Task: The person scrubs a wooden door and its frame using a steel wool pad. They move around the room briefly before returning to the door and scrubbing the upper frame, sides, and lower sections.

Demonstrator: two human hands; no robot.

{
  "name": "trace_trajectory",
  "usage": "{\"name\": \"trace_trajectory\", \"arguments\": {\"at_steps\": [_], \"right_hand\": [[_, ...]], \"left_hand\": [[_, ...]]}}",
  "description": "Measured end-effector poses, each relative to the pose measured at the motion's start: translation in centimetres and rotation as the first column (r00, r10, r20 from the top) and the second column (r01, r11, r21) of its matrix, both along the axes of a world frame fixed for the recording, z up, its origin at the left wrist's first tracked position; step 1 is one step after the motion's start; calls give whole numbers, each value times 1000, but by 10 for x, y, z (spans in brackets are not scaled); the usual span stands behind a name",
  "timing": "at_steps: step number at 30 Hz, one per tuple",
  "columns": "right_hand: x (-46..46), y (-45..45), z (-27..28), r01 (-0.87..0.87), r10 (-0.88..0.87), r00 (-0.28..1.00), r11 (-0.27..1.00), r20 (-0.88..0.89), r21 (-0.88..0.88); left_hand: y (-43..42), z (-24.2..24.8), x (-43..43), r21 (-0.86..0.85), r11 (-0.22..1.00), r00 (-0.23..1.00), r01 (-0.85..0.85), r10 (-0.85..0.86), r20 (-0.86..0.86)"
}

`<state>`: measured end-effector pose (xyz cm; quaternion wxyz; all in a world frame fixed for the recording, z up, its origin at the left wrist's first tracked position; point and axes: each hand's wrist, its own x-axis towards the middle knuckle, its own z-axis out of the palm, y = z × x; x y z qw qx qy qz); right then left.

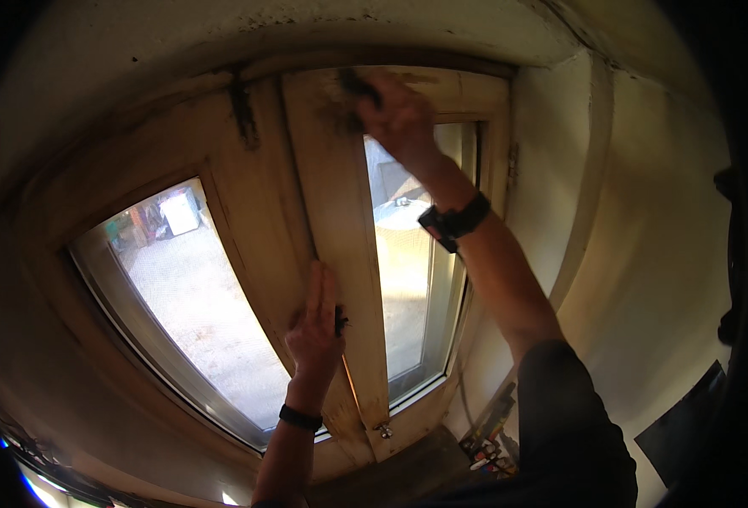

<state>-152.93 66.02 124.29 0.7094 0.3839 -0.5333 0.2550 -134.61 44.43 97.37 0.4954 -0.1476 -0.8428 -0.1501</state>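
Before me is a two-leaf wooden window (332, 209) with a glass pane in each leaf. High on the right leaf, my right hand (402, 117) is blurred. Its fingers are closed around a small dark object (358, 89), whose kind cannot be made out. Lower down, my left hand (315, 327) rests against the wood by the seam between the leaves, fingers stretched upward. Beside it sits a small dark piece (340, 320), perhaps a latch, partly covered by the hand. A dark patch (243, 111) marks the top of the left leaf.
A small metal knob (383, 432) is at the bottom of the right leaf. Below runs a dark sill (405, 470), with several small items (491, 454) heaped at its right end. A pale wall (551, 140) bounds the right side. On it is a dark flat panel (682, 422).
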Motion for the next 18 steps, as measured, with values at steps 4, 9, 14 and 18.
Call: {"name": "trace_trajectory", "arguments": {"at_steps": [4,9,14,18], "right_hand": [[1,80,20,339,-274,927,903,255,-263],[13,32,4,122,-133,991,952,-22,-282],[44,-25,-28,168,-164,984,982,64,-81],[48,18,-15,98,-103,995,965,-5,-241]], "left_hand": [[-1,-2,1,-2,1000,1000,9,-9,-6],[3,1,2,0,1000,999,-14,14,31],[2,0,2,2,1000,999,2,-2,39],[0,-5,-1,9,1000,1000,18,-18,-10]]}}
